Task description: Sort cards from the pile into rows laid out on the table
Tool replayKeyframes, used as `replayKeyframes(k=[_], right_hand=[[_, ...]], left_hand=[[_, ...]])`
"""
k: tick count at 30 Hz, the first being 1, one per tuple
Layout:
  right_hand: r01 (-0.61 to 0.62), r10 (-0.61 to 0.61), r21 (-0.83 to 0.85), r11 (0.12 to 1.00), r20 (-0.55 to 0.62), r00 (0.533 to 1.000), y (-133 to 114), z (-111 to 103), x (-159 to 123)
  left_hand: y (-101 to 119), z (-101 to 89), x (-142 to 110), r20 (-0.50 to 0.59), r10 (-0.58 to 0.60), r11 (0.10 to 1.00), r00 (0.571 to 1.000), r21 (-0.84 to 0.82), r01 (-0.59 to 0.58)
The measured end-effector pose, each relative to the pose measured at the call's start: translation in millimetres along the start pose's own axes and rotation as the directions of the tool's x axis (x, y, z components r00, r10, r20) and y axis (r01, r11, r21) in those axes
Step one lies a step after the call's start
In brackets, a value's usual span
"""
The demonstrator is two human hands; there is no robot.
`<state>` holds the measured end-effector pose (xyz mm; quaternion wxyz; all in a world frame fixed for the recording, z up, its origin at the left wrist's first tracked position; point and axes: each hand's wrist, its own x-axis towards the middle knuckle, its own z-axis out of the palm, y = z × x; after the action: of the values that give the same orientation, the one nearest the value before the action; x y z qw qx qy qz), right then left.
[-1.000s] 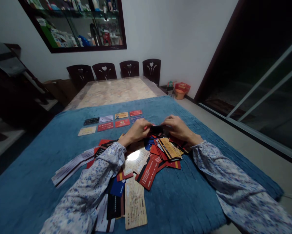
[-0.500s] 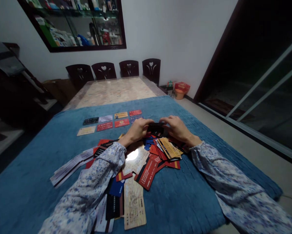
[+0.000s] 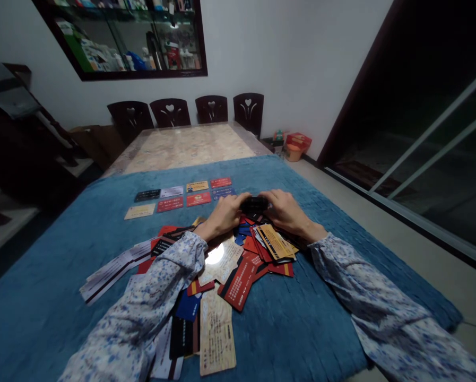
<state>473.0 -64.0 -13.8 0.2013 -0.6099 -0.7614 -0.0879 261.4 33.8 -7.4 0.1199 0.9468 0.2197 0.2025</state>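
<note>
In the head view, four dark chairs (image 3: pixel 249 114) with heart cut-outs line the far end of a long counter (image 3: pixel 198 142) whose pale, marbled top shows beyond a plush, faintly ribbed blue cloth (image 3: pixel 297 318). On the cloth, two rows of laid-out cards (image 3: pixel 170 204) lie face up, well spaced from the loose card pile (image 3: pixel 238 284) nearer the person.

The left hand (image 3: pixel 224 212) and right hand (image 3: pixel 287 209) meet just above the pile's far edge, fingers curled in, gripping opposite ends of a dark bundle (image 3: pixel 254 203), apparently black cards seen nearly edge-on; how many is unclear. Handling it well likely means light, even pressure at both ends, edges squared, since slick cards could fan or slip, and keeping the sleeves (image 3: pixel 150 297) from dragging over the pile.

The cards are thin, stiff rectangles with smooth printed faces. A glossy beige one (image 3: pixel 219 260) throws back a bright glare. A yellow card (image 3: pixel 275 241) tops a skewed stack, and a creased-looking beige card (image 3: pixel 217 334) lies lengthwise at the near edge.
</note>
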Motion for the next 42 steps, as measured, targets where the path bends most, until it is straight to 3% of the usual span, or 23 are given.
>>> replayKeyframes(k=[12, 22, 32, 36, 42], right_hand=[[-0.003, -0.003, -0.105, 0.995, -0.063, 0.998, -8, -4, 4], [0.035, -0.055, -0.179, 0.983, -0.11, 0.992, -15, -13, 19], [0.132, -0.137, -0.204, 0.97, -0.009, 0.991, -45, -15, 58], [0.17, -0.171, -0.19, 0.967, 0.008, 0.985, -63, -10, 79], [0.194, -0.172, -0.201, 0.96, 0.122, 0.977, -97, -2, 115]], left_hand=[[4, -14.7, 2, -0.012, -0.008, 1.0, 1.0, 0.019, 0.008], [8, -44.5, 0, 0.022, -0.035, 0.976, 0.999, 0.218, 0.029], [-10, -76.0, -26, 0.001, -0.108, 0.935, 0.994, 0.339, 0.102], [-25, -90.9, -39, -0.001, -0.16, 0.91, 0.987, 0.387, 0.148], [-52, -113.2, -59, 0.019, -0.228, 0.878, 0.973, 0.436, 0.197]])
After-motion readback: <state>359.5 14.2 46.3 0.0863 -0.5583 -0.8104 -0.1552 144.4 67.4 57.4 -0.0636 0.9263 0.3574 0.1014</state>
